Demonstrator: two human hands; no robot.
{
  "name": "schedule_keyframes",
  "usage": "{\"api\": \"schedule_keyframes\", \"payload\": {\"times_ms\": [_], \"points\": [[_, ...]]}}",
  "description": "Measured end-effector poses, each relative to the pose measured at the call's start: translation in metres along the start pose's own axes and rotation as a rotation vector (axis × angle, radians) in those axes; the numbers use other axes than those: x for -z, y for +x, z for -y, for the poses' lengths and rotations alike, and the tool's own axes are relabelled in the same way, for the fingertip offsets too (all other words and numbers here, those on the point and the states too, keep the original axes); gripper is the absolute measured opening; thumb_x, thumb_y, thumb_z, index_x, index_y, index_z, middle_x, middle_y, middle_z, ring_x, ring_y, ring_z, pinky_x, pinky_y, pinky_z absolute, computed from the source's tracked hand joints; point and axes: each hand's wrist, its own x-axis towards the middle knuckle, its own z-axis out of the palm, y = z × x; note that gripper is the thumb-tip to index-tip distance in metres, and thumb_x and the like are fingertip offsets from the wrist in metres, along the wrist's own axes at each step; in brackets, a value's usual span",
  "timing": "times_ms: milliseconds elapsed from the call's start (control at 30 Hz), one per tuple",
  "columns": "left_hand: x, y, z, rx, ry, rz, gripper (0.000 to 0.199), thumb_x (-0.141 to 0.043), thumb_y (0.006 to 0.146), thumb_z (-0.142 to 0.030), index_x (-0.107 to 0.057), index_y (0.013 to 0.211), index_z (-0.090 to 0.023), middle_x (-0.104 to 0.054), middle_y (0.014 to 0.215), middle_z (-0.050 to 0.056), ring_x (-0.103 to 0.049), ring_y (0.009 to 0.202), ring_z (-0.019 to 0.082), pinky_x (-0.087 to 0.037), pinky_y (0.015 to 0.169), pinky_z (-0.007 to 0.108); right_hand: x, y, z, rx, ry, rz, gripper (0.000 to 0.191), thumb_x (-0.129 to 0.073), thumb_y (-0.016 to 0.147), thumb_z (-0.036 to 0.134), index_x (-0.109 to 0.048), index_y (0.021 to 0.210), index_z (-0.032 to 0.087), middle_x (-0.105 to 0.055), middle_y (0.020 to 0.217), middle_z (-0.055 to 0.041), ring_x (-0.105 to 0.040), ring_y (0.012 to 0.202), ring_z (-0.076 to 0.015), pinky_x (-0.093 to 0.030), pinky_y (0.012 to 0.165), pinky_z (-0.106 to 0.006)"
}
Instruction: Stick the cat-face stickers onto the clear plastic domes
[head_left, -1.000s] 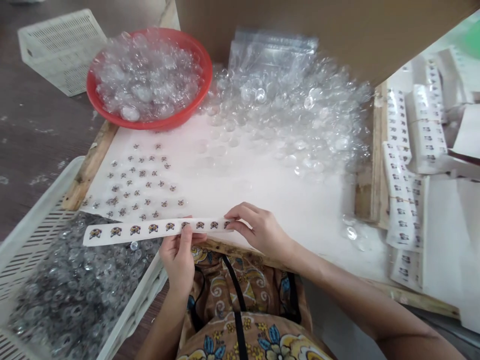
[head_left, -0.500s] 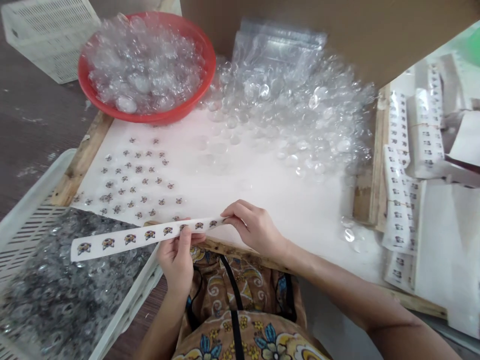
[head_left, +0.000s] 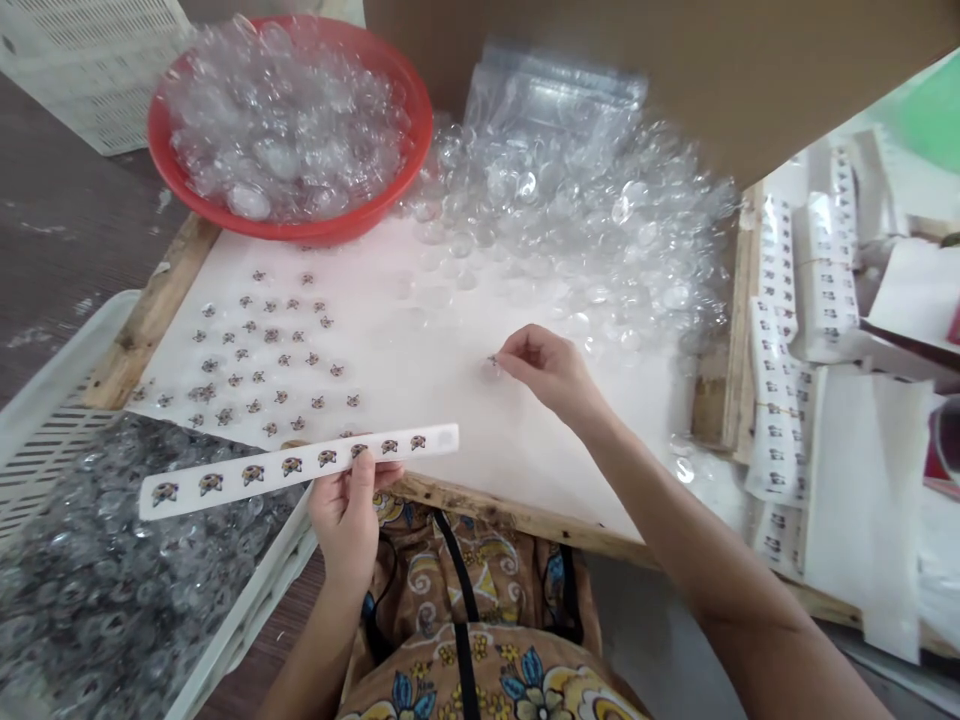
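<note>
My left hand (head_left: 349, 510) pinches a long white sticker strip (head_left: 232, 478), its thumb on top. Small animal-face stickers run along the strip, and its right end shows a bare spot. Over the white board (head_left: 420, 375), my right hand (head_left: 547, 372) has thumb and forefinger closed on a small animal-face sticker (head_left: 493, 360). The sticker is close to the board's surface; whether it touches a clear disc there I cannot tell. Left of the hands, many clear pieces with such faces (head_left: 271, 335) lie spread on the board.
A red basin (head_left: 300, 232) heaped with clear discs stands at the back left. Loose clear discs (head_left: 600, 230) cover the board's far right. A white crate (head_left: 247, 600) of clear pieces is at the lower left. Bundled sticker strips (head_left: 780, 400) lie right. A cardboard box (head_left: 675, 60) stands behind.
My right hand has left the strip's right end and moved up and right over the board with a sticker. The spot it left is bare. My left hand still holds the strip.
</note>
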Motion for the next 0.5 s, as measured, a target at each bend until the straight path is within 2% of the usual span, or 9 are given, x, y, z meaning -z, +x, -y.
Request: {"api": "schedule_keyframes", "payload": {"times_ms": [67, 133, 267, 400, 500], "points": [[0.000, 0.000, 0.000, 0.003, -0.013, 0.007, 0.031, -0.075, 0.084, -0.045, -0.072, 0.089, -0.015, -0.077, 0.071, 0.003, -0.076, 0.063, 0.020, -0.066, 0.064, 0.031, 0.004, 0.008, -0.006, -0.092, 0.005, 0.061, 0.017, -0.067, 0.079, 0.034, -0.060, 0.075, 0.019, -0.058, 0.065, 0.0012, -0.050, 0.058, -0.0109, -0.038, 0.053, -0.025], [0.000, 0.000, 0.000, 0.011, -0.019, 0.013, 0.032, -0.075, 0.083, -0.046, -0.072, 0.092, -0.015, -0.077, 0.071, 0.003, -0.076, 0.062, 0.020, -0.066, 0.064, 0.031, 0.003, 0.010, -0.008, -0.125, -0.011, 0.071, 0.017, -0.068, 0.076, 0.033, -0.060, 0.074, 0.019, -0.055, 0.063, 0.0021, -0.046, 0.057, -0.0099, -0.034, 0.051, -0.025], [0.001, 0.001, 0.001, 0.014, -0.003, 0.014, 0.033, -0.075, 0.083, -0.046, -0.072, 0.094, -0.015, -0.077, 0.071, 0.004, -0.076, 0.062, 0.020, -0.066, 0.063, 0.031, -0.001, 0.011, -0.010, -0.153, -0.057, 0.060, 0.014, -0.067, 0.073, 0.031, -0.060, 0.071, 0.019, -0.055, 0.062, 0.0022, -0.046, 0.057, -0.0103, -0.035, 0.052, -0.025], [0.003, 0.000, 0.002, 0.010, 0.001, 0.029, 0.030, -0.074, 0.085, -0.044, -0.072, 0.092, -0.015, -0.078, 0.071, 0.003, -0.075, 0.061, 0.019, -0.066, 0.063, 0.030, -0.004, 0.011, -0.014, -0.081, -0.200, 0.041, 0.008, -0.065, 0.075, 0.026, -0.063, 0.072, 0.019, -0.059, 0.066, 0.0006, -0.050, 0.058, -0.0117, -0.040, 0.057, -0.026], [0.003, 0.000, 0.003, -0.003, -0.017, 0.041, 0.028, -0.074, 0.087, -0.041, -0.072, 0.093, -0.014, -0.077, 0.070, 0.003, -0.075, 0.061, 0.018, -0.065, 0.063, 0.029, -0.012, 0.008, -0.016, 0.041, -0.339, -0.016, 0.005, -0.063, 0.078, 0.021, -0.064, 0.074, 0.019, -0.064, 0.082, -0.0037, -0.054, 0.061, -0.0115, -0.046, 0.064, -0.028]]}}
